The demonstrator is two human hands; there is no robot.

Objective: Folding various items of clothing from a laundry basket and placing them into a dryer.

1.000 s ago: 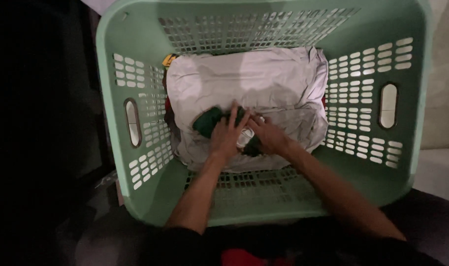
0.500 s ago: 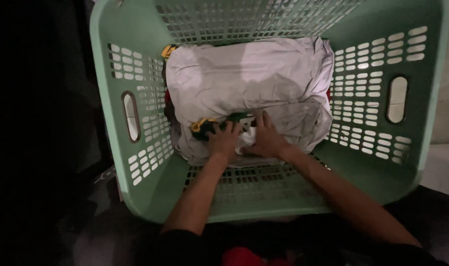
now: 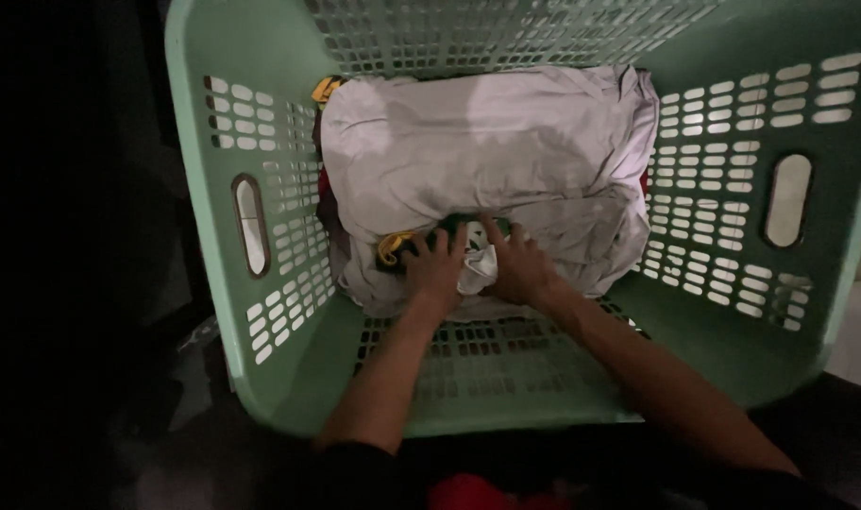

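A big green basket (image 3: 261,359) with holes in its walls fills the view. Inside it, by the left wall, a bit of yellow cloth (image 3: 325,90) peeks out at the far corner. A pale sheet (image 3: 506,142) lies on top of the pile in the middle of the basket. At the near edge of the sheet sits a dark green cloth (image 3: 421,247) with a yellow bit. The left hand (image 3: 437,269) lies on the green cloth, fingers bent, pressing it down. Just beside it, the right hand (image 3: 517,269) has its fingers spread, pushing in under the sheet. A small white cloth (image 3: 478,269) shows between the two hands.
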